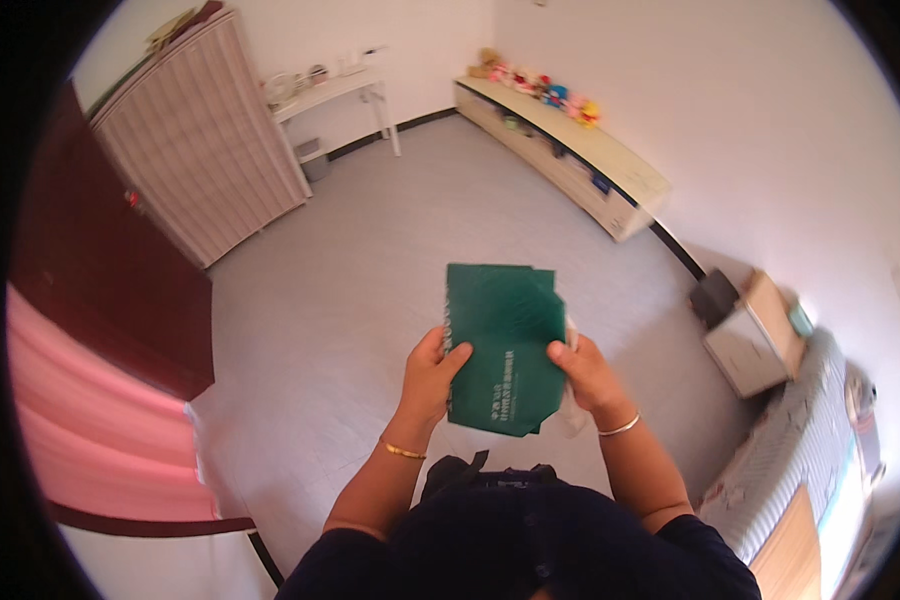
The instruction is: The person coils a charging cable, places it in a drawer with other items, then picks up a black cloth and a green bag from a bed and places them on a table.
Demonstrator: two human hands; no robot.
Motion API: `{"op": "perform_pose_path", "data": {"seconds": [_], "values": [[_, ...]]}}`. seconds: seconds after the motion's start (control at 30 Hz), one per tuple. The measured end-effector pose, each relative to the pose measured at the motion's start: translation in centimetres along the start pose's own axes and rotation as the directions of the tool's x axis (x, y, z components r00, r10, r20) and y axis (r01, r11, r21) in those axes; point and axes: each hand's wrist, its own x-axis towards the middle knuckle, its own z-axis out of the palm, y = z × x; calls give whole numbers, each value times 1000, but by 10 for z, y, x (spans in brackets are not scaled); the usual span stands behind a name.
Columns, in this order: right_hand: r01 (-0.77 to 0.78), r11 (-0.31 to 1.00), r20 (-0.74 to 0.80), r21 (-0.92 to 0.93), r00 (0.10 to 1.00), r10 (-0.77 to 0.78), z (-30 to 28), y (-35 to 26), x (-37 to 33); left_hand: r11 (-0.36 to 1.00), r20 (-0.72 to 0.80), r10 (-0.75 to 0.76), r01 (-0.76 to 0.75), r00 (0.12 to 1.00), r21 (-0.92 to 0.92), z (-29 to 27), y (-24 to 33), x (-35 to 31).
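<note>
Together, the left hand [429, 380] and right hand [588, 376] are pinching dark green packets [505, 320] between their fingers at 2 opposite sides. These flat, roughly rectangular packets are overlapping unevenly, showing pale print, while being held above the grey floor [370, 235].

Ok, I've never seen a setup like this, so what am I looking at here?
There's no robot here, just a person using bare hands. The single picture comes from a wide camera worn on their head, looking down, so straight edges bend near the rim. The left hand and right hand hold what looks like a few flat green packets between them, thumbs on top. Something whitish and thin shows by the right hand. Farther off, colourful soft toys line a long low cabinet against the wall.
</note>
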Motion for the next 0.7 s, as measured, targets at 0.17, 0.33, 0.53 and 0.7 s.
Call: {"op": "perform_pose_path", "data": {"seconds": [0.17,0.33,0.53,0.7], "values": [[-276,959,170,-66,944,283,36,38,137,990,-286,99,-123,953,-65,-84,15,36],[-301,953,347,24,897,274,70,44,258,977,-413,169,-207,895,-48,-164,35,120],[-218,958,274,-185,925,263,70,36,411,991,-344,108,-130,933,-42,-228,104,273],[-226,974,141,-15,964,226,48,24,528,987,-272,60,-97,960,-124,-253,121,409]]}}
